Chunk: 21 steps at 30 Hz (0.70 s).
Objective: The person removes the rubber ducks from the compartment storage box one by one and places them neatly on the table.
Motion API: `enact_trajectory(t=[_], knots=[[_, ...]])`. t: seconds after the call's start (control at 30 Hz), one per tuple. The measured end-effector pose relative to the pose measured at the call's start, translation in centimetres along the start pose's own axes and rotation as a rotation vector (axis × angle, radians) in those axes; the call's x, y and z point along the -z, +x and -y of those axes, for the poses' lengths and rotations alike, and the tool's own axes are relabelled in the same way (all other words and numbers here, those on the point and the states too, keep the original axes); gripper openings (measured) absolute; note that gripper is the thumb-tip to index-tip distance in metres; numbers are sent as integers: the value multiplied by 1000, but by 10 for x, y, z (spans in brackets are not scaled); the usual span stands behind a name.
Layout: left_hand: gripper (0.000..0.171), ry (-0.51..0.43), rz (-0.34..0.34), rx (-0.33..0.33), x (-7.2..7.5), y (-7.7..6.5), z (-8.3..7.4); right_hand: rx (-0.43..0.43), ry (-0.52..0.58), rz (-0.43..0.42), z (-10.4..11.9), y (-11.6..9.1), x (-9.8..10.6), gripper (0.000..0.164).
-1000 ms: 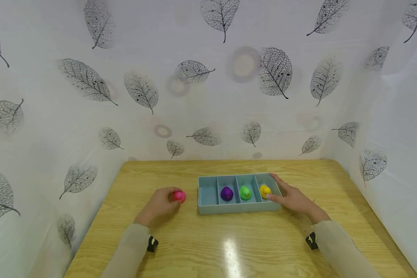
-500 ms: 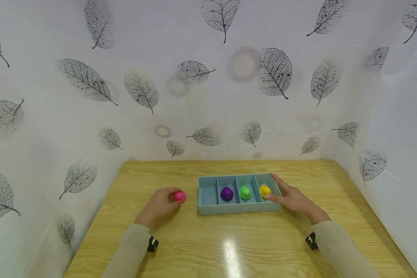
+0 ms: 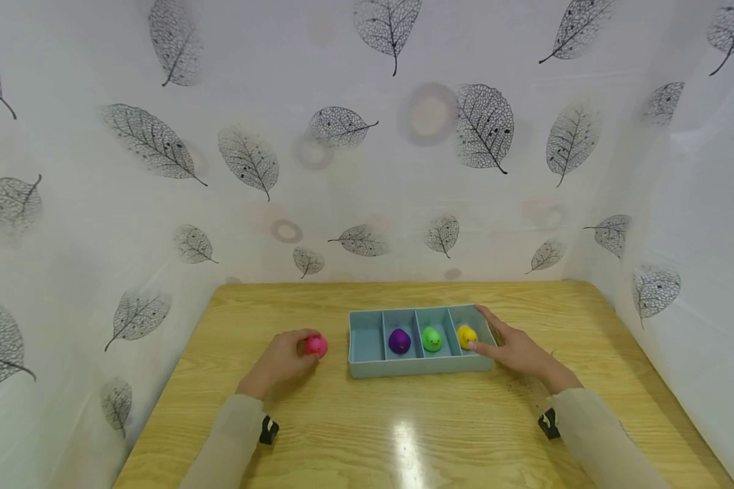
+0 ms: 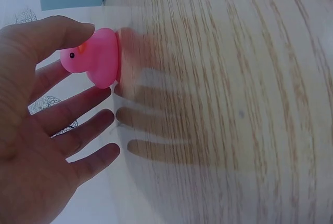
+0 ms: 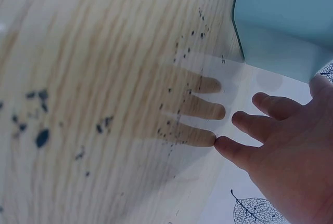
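In the head view my left hand (image 3: 287, 356) pinches a pink rubber duck (image 3: 316, 346) between thumb and index finger, left of the tray. The left wrist view shows that duck (image 4: 101, 57) resting on the wood, the other fingers spread loosely. A blue-grey tray (image 3: 418, 367) has several compartments in a row. Its leftmost compartment is bare; then come a purple duck (image 3: 399, 341), a green duck (image 3: 431, 339) and a yellow duck (image 3: 467, 335). My right hand (image 3: 520, 350) holds the tray's right end, thumb over the wall by the yellow duck, index finger at the back corner.
The wooden table (image 3: 367, 414) extends around the tray. A white sheet printed with leaves (image 3: 367, 170) hangs behind it and at both sides. Small dark specks (image 5: 42, 136) lie on the wood near my right hand.
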<state>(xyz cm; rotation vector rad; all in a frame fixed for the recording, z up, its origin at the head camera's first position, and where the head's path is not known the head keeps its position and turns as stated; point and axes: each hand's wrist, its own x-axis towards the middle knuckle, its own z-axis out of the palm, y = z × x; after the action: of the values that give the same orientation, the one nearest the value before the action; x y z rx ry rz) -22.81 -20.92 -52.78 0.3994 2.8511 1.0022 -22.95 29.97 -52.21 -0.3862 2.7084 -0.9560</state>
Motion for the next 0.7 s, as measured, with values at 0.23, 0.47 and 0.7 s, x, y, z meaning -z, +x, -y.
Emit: enact_trajectory(t=[0.23,0.47,0.7], knots=[[44,7,-10,-28,6,0,-6,-1,-6,3,3,0,1,91],[44,-3,-104,-135,11,8,-22,-14,-5,2,3,-1,2,91],[48,-32,-114,-162,12,17,-43,-11,-3,3,3,0,1,92]])
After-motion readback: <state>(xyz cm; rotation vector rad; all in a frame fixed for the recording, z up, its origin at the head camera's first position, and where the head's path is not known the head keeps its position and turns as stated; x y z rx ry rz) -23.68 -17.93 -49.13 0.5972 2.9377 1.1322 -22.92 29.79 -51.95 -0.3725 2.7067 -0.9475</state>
